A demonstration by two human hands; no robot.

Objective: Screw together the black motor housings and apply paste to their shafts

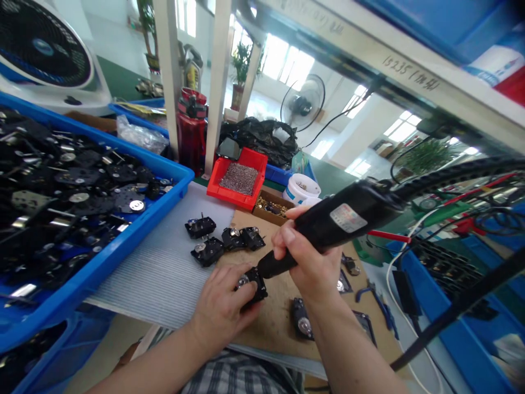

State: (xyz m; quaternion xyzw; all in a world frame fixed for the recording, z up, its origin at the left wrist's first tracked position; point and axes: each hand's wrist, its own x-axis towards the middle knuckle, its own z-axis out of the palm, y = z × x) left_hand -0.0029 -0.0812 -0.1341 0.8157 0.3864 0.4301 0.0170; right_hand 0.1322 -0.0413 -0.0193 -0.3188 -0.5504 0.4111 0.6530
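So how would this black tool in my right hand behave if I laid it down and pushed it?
The black tool would likely stay stiff, since its casing looks hard and straight. Its rounded body might roll under a push, though the thick ribbed cable at its rear end would probably drag against that.

This looks like a factory workshop: it shows in the workbench (164, 273), the red tray (233, 198) of tiny metal pieces (240, 179), the pliers (388, 317), the corded power tool (324, 224), the big blue bin (180, 179) heaped with machine parts (82, 175), and the bright floor (355, 164) beyond.
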